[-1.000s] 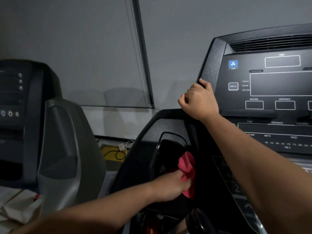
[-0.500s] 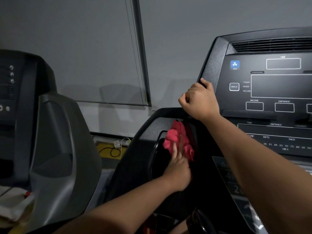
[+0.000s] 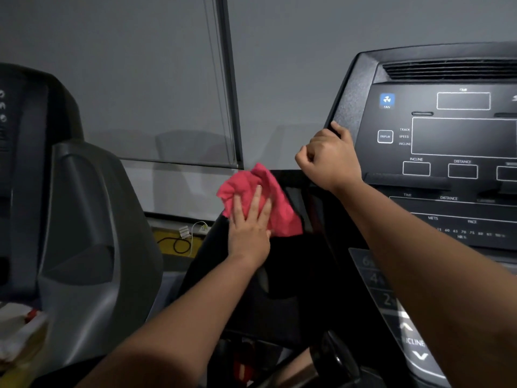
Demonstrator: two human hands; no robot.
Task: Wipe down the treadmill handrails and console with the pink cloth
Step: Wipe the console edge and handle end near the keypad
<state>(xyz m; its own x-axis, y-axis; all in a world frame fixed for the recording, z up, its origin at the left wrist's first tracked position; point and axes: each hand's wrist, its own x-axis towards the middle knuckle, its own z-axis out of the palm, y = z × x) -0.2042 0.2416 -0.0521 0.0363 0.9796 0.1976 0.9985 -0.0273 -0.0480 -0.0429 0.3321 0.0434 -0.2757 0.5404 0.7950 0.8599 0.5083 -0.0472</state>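
Flat left hand [image 3: 249,231] presses pink cloth [image 3: 282,217] to the treadmill's side panel [image 3: 279,275]; right hand [image 3: 330,161] grips console [image 3: 461,135] edge.
The left hand's fingers lie straight and spread on the crumpled cloth at the black panel's top edge, left of the console. The right hand's fingers curl round the console's left rim, below the blue FAN button [image 3: 387,99]. A grey neighbouring machine [image 3: 84,219] stands at left; a black cable [image 3: 179,243] lies on the floor below the window blind [image 3: 140,79].

Gym or fitness room. Treadmill console [image 3: 447,152] with FAN, SPEED, INCLINE, DISTANCE labels. Second exercise machine [image 3: 70,219] left of console. Roller blind [image 3: 140,79] and grey wall [image 3: 293,65] behind console.
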